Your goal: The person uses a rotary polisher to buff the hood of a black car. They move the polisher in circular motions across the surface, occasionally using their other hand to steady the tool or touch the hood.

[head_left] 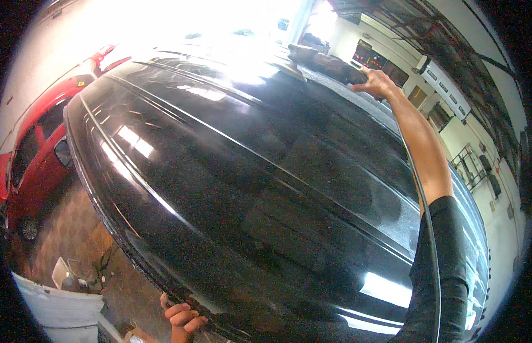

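Observation:
A glossy black vehicle roof (231, 188) with long raised ribs fills the middle, with pale hazy patches toward its right side. My right arm reaches over it to the far right. There my right hand (376, 84) is closed on the near end of a dark, long-bodied corded power tool (329, 64) lying along the roof. Its kind is hard to make out against the glare. A black cord (424, 211) runs back from that hand along my arm. At the lower left, my left hand (185, 318) curls its fingers at the roof's near edge.
A red car (46, 128) stands to the left, beyond a tiled floor strip (63, 226). Pale panels (63, 308) and a cardboard box (141, 334) are at the lower left. A white wall with a metal rack (469, 166) rises on the right. Strong glare washes out the far end.

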A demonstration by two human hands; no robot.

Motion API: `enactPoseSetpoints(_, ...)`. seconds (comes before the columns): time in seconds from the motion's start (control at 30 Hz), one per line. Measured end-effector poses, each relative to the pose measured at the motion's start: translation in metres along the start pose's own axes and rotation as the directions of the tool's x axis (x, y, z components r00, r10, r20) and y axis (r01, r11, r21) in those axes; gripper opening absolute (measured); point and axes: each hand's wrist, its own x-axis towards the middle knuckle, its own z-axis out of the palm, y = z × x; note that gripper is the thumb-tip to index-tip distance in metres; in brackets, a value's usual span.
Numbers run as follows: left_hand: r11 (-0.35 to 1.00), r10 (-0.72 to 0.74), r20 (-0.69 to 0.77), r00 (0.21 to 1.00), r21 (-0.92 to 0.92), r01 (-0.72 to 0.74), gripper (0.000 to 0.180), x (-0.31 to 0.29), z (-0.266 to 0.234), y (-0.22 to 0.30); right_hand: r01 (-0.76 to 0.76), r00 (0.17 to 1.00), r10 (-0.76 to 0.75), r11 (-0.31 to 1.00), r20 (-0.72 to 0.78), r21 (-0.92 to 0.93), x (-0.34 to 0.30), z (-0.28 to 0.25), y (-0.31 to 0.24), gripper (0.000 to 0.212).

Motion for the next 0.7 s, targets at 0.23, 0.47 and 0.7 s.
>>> enactPoseSetpoints(0.23,0.999,-0.033,-0.014,0.999,0.012,0.033,0.03,-0.022,0.012,-0.013,-0.085,0.995,0.088,0.995,0.054,-0.055,-0.084,-0.034,0.054,0.082)
enactPoseSetpoints(0.47,0.996,0.088,-0.133,0.987,0.016,-0.087,0.022,-0.015,0.019,-0.024,-0.169,0.986,0.168,0.973,-0.023,-0.157,-0.191,-0.054,0.116,0.079)
enactPoseSetpoints(0.7,0.998,0.051,-0.226,0.973,-0.021,-0.057,0.015,-0.011,0.033,-0.023,-0.351,0.935,0.35,0.888,-0.059,-0.298,-0.308,-0.085,0.177,0.071)
